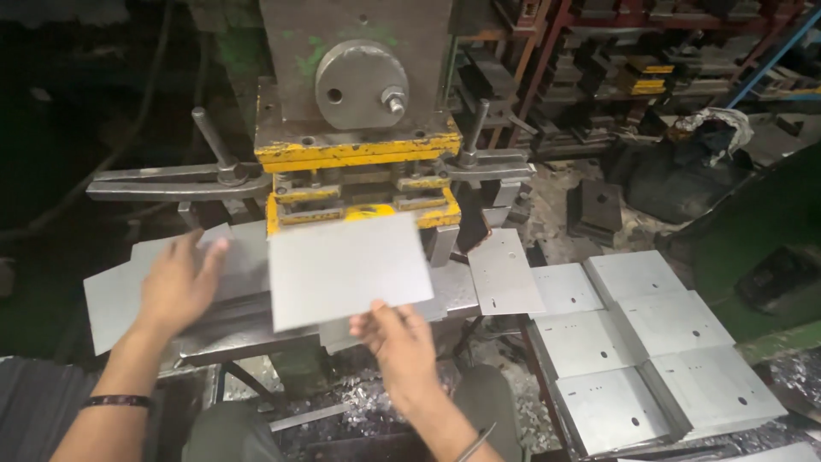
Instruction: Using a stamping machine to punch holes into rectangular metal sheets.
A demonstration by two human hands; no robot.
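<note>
My right hand (402,346) pinches the near edge of a blank grey metal sheet (346,267) and holds it up in front of the yellow die (359,201) of a press machine (355,77). My left hand (180,282) rests flat, fingers spread, on a stack of blank grey sheets (111,304) lying on the left of the press table. The held sheet hides part of the die opening.
A punched sheet (505,272) leans at the right of the press table. Stacks of punched sheets (650,351) lie lower right. Clamp bars (171,181) stick out left of the die. Shelves of dark tooling (650,68) stand behind. Metal scrap (359,411) litters the floor.
</note>
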